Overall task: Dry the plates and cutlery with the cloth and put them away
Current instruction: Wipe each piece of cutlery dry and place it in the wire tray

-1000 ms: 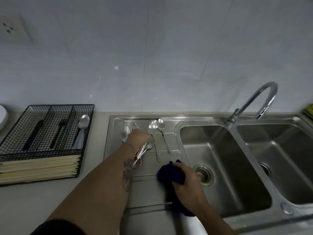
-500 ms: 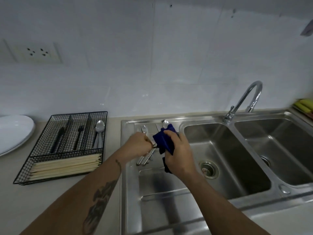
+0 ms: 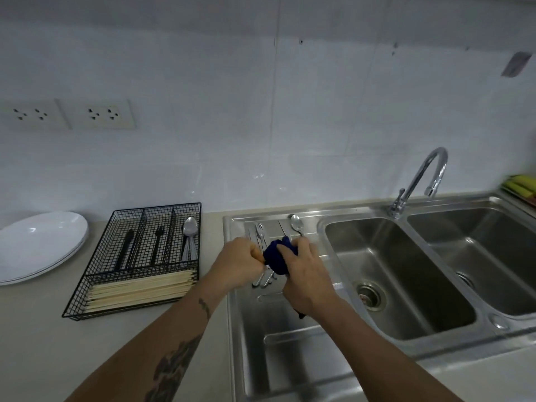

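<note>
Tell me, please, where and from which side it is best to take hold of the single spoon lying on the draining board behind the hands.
Probably by the handle. The spoon lies flat on the draining board, bowl toward the wall, its handle running back toward the blue cloth. Come from above, pinching the thin handle across its edges; the smooth bowl would likely slip.

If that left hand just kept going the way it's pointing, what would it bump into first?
The left hand points right, toward the blue cloth gripped by the right hand. It would meet the cloth almost at once; they look to be touching already, though depth is unclear.
</note>
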`<state>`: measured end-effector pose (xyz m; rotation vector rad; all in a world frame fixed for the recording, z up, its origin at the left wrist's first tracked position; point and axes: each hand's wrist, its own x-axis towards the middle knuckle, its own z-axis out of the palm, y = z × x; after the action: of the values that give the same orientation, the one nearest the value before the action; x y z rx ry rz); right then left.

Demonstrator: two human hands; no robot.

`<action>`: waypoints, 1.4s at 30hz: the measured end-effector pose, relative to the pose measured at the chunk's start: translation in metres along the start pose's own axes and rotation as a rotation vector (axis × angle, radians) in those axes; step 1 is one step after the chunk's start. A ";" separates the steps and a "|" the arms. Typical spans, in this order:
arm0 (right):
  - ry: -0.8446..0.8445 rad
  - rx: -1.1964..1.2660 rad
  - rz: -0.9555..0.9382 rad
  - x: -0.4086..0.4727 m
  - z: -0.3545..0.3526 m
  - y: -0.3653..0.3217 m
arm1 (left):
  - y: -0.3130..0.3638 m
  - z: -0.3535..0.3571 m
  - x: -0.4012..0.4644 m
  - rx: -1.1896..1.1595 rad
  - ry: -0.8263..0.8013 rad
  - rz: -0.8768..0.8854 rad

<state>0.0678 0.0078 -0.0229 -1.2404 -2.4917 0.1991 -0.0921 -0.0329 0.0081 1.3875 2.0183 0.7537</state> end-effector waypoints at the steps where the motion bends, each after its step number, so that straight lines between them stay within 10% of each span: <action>1: -0.011 0.033 0.007 0.001 -0.004 0.003 | -0.001 -0.002 -0.002 0.009 0.006 0.010; 11: 0.249 0.094 0.045 0.013 -0.034 -0.011 | -0.003 -0.010 -0.013 0.031 0.046 0.027; 20: -0.074 0.205 -0.145 -0.012 0.001 -0.017 | -0.002 -0.024 -0.014 0.078 0.078 0.030; 42: -0.030 -0.032 -0.074 -0.006 -0.010 0.011 | 0.001 -0.005 -0.023 0.041 0.027 0.109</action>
<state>0.0830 0.0098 -0.0185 -1.1636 -2.5711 0.1607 -0.0884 -0.0547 0.0153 1.5288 2.0020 0.7853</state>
